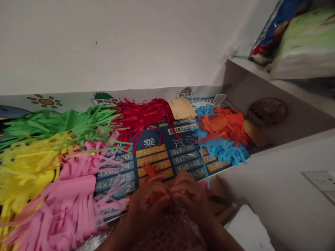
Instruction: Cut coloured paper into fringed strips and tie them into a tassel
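My left hand [149,198] and my right hand [187,191] meet at the near edge of the printed mat [153,160]. The left fingers are closed around an orange fringed paper [149,169], whose strips stick out above and to the left. My right thumb and fingers pinch at the same paper, right beside the left fingertips. How the paper is folded between the fingers is hidden. Beyond the hands lies a red paper fringe [146,113]. An orange fringe [222,122] rests on blue fringe [227,151] to the right.
Green [39,122], yellow [31,164] and pink [70,198] fringes cover the left side. A tan paper piece [181,108] lies beside the red fringe. White wall [117,45] rises behind. At right stand a brown box [295,108] and a wall socket [323,183].
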A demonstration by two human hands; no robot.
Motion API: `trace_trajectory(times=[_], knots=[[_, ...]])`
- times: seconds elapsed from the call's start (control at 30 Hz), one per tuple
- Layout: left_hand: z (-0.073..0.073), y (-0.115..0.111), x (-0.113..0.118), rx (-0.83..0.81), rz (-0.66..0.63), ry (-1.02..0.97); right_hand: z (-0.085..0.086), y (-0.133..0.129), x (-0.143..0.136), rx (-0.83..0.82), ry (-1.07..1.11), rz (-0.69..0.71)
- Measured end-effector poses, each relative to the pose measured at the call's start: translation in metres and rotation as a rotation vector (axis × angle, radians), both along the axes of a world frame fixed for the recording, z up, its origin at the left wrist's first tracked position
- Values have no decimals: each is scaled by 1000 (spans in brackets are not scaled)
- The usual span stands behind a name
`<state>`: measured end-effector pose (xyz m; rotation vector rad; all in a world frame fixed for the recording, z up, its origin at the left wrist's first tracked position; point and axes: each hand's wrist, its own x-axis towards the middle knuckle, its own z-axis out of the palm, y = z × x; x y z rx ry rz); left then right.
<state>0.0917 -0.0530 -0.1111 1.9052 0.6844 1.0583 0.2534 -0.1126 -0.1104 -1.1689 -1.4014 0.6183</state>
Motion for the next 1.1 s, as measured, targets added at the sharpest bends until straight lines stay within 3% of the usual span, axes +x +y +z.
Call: trace_trajectory(times=[0.17,0.37,0.47,0.57,0.67,0.8,0.87,1.0,1.1], knots=[[5,-1,7,-260,-89,-118,1,-5,6,-27,82,60],[-2,-5,10,-522,-90,-251,-3,-4,7,-32,86,92],[-6,-5,9,-722,-125,-262,-5,-2,10,-64,74,133],[-8,-3,8,-809,-158,-226,-6,1,12,-88,70,175],[-10,-1,6,-671,-115,-146,-8,4,9,-68,29,130],[-12,4,4,-58,14,-76,-13,6,0,32,-100,-97],[-12,7,4,125,18,-70,-16,8,-5,64,-141,-161],[-11,12,9,106,-18,-6,-16,15,-8,84,-184,-191],[-7,15,5,29,-32,168,-16,8,6,30,-229,-115]])
